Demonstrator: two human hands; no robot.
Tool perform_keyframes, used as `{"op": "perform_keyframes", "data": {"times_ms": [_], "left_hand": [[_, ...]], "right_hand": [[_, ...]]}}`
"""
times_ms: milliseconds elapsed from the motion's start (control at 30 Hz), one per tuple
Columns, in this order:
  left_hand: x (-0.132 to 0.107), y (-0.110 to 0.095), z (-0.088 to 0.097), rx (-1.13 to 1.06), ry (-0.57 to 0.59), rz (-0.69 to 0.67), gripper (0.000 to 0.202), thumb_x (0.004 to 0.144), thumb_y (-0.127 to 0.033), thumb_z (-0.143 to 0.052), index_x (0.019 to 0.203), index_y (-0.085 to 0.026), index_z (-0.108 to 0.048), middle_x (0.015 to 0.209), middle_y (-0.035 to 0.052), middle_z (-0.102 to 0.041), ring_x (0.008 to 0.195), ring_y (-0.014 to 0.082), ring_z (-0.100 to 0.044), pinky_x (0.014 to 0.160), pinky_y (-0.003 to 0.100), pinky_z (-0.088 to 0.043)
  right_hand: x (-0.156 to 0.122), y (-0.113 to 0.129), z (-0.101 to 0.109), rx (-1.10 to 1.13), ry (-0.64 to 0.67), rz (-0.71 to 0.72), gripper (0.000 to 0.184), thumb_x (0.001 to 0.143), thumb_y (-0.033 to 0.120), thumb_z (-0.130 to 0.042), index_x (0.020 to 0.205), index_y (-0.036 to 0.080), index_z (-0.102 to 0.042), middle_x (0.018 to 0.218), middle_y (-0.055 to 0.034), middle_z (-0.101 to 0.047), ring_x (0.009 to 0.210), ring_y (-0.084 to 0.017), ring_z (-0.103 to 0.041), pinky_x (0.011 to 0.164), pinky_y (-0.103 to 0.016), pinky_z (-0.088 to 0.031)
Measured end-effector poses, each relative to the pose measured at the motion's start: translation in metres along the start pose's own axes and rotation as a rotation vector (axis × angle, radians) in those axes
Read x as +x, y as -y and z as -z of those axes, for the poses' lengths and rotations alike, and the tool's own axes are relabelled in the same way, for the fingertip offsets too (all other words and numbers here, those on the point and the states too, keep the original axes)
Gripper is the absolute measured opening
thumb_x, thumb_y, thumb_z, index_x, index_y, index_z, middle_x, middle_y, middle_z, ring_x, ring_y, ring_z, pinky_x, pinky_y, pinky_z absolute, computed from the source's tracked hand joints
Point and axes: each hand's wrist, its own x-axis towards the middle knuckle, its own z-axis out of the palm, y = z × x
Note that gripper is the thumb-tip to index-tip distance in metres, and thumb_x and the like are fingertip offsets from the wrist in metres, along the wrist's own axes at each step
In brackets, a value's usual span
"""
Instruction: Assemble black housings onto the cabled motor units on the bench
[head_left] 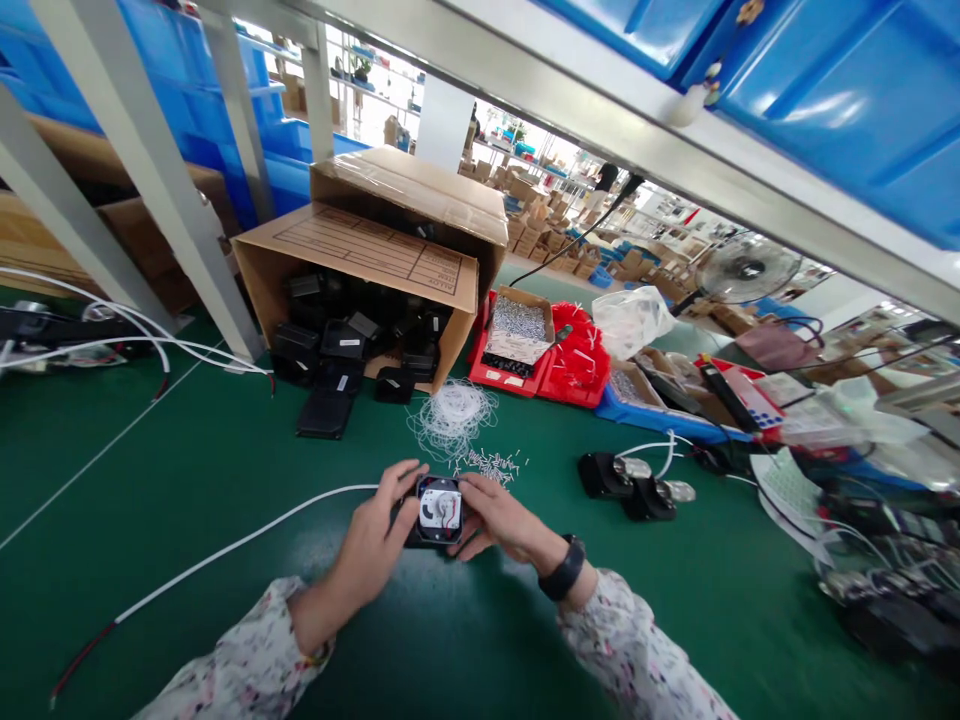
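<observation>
A small black square housing (425, 540) with its inside facing up lies between my hands over the green table. Inside it sits a white plate (439, 507) with a round part and a thin red wire. My left hand (381, 532) grips the housing's left side, thumb and fingers closed against it. On the opposite side my right hand (501, 517) is closed on the edge, a dark band around that wrist. A white cable (247, 538) runs from near the housing to the lower left, ending in bared red and dark wires. Fingers hide parts of the housing's rim.
Beyond my hands are a tangle of thin white strands (454, 415) and scattered small pale pieces (491, 465). A cardboard box (352, 245) holds black housings. Red bins (574, 360) contain screws and red parts. Black lamp-like assemblies (649, 497) lie right. A metal shelf beam crosses above.
</observation>
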Motion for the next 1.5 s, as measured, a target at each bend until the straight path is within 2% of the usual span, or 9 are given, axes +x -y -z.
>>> {"op": "perform_keyframes", "data": {"times_ms": [200, 433, 733, 900, 1033, 1133, 1300, 1400, 1500], "left_hand": [[0.026, -0.017, -0.001, 0.001, -0.039, 0.138, 0.022, 0.084, -0.035, -0.045, 0.082, -0.018, -0.061, 0.079, 0.0033, -0.071, 0.075, 0.0205, -0.068, 0.066, 0.029, -0.052], [0.015, -0.006, 0.004, -0.086, 0.109, 0.067, 0.051, 0.079, -0.019, -0.044, 0.13, -0.015, -0.044, 0.131, 0.0077, -0.053, 0.119, 0.0197, -0.05, 0.103, 0.037, -0.038], [0.009, -0.018, -0.001, -0.031, 0.08, 0.113, 0.066, 0.07, -0.012, -0.051, 0.134, -0.017, -0.038, 0.138, 0.0081, -0.045, 0.126, 0.0213, -0.042, 0.109, 0.039, -0.028], [0.006, -0.012, -0.007, -0.04, 0.033, 0.051, 0.068, 0.07, -0.011, -0.05, 0.136, -0.017, -0.036, 0.136, 0.0087, -0.044, 0.125, 0.0226, -0.041, 0.108, 0.039, -0.029], [0.002, 0.001, -0.012, -0.105, 0.012, -0.064, 0.067, 0.073, -0.014, -0.048, 0.138, -0.017, -0.032, 0.137, 0.0091, -0.04, 0.127, 0.0241, -0.037, 0.109, 0.039, -0.027], [0.0, 0.008, -0.012, -0.162, 0.02, -0.097, 0.067, 0.075, -0.016, -0.048, 0.14, -0.017, -0.029, 0.139, 0.0091, -0.037, 0.13, 0.0251, -0.033, 0.11, 0.04, -0.025], [-0.003, 0.011, -0.008, -0.253, 0.087, -0.029, 0.068, 0.074, -0.014, -0.044, 0.14, -0.022, -0.03, 0.145, 0.0041, -0.031, 0.136, 0.0238, -0.021, 0.113, 0.041, -0.017], [-0.003, 0.012, -0.007, -0.286, 0.104, -0.002, 0.071, 0.071, -0.01, -0.042, 0.14, -0.023, -0.031, 0.146, 0.002, -0.03, 0.136, 0.0222, -0.021, 0.114, 0.041, -0.015], [0.0, 0.012, -0.008, -0.31, 0.076, -0.003, 0.074, 0.067, -0.008, -0.041, 0.139, -0.022, -0.032, 0.145, 0.0022, -0.032, 0.135, 0.0224, -0.024, 0.114, 0.041, -0.015]], "right_hand": [[0.007, -0.036, -0.029, 0.264, -0.268, 0.249, 0.048, 0.083, 0.056, -0.047, 0.107, 0.015, -0.04, 0.072, -0.0048, -0.06, 0.048, -0.018, -0.063, 0.039, -0.025, -0.05], [-0.01, -0.027, -0.027, 0.442, -0.127, 0.342, 0.072, 0.078, 0.034, -0.063, 0.136, 0.025, -0.022, 0.091, -0.0017, -0.055, 0.064, -0.013, -0.064, 0.063, -0.028, -0.051], [-0.013, -0.021, -0.027, 0.331, -0.098, 0.303, 0.082, 0.071, 0.02, -0.061, 0.139, 0.027, -0.016, 0.097, -0.0029, -0.054, 0.066, -0.012, -0.06, 0.064, -0.027, -0.048], [-0.017, 0.004, 0.007, -0.272, -0.056, 0.331, 0.07, 0.075, 0.023, -0.06, 0.138, 0.024, -0.027, 0.112, -0.0091, -0.051, 0.075, -0.015, -0.06, 0.068, -0.033, -0.049], [0.013, 0.067, 0.024, -0.893, -0.3, 0.601, 0.035, 0.083, 0.022, -0.055, 0.118, 0.019, -0.052, 0.111, -0.009, -0.055, 0.091, -0.019, -0.056, 0.081, -0.036, -0.046], [0.064, 0.107, 0.001, -1.106, -0.432, 0.786, 0.027, 0.088, 0.022, -0.05, 0.114, 0.014, -0.051, 0.113, -0.0111, -0.053, 0.099, -0.02, -0.052, 0.088, -0.034, -0.043], [0.126, 0.129, -0.041, -1.482, -0.452, 0.685, 0.023, 0.085, 0.016, -0.051, 0.108, 0.014, -0.051, 0.108, -0.0131, -0.054, 0.106, -0.025, -0.048, 0.087, -0.036, -0.043], [0.112, 0.124, -0.028, -1.452, -0.533, 0.641, 0.022, 0.088, 0.01, -0.037, 0.105, 0.013, -0.05, 0.097, -0.012, -0.059, 0.091, -0.022, -0.057, 0.076, -0.032, -0.046], [0.058, 0.095, 0.02, -1.299, -0.627, 0.579, 0.028, 0.089, 0.013, -0.028, 0.112, 0.014, -0.044, 0.088, -0.0095, -0.062, 0.077, -0.02, -0.061, 0.068, -0.029, -0.047]]}}
